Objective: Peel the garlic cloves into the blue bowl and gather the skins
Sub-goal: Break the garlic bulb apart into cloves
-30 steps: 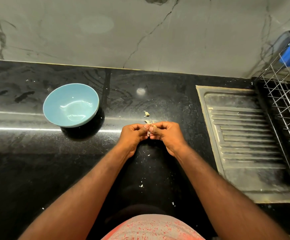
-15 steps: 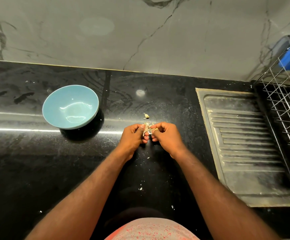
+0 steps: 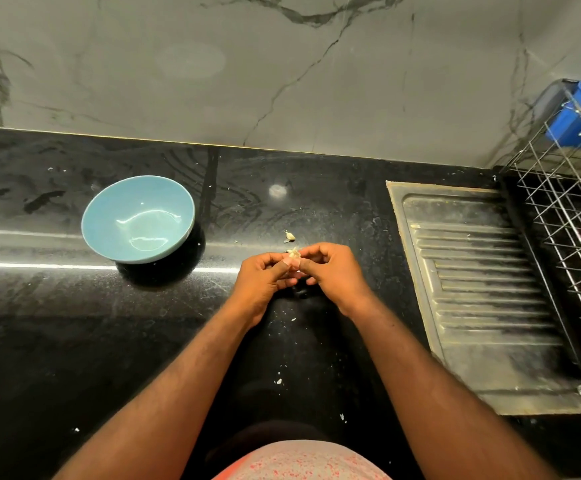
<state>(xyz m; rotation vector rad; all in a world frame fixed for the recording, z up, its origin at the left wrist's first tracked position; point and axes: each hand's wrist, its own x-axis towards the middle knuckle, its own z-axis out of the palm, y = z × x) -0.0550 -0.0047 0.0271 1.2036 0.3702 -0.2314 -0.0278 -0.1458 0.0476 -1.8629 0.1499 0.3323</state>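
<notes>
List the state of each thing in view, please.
left hand: fingers curled, pinches the clove.
right hand: fingers curled, pinches the clove.
bowl: upright, empty, on the counter.
loose piece: lies on the counter beyond the hands.
cup: sits in the rack.

Glossy black stone desk (image 3: 74, 341), grey marble wall with dark veins (image 3: 282, 81) behind it, ribbed steel drainboard (image 3: 483, 289) at right, wire dish rack (image 3: 566, 220) beside it, blue plastic cup (image 3: 580, 116) at the rack's far corner.
</notes>
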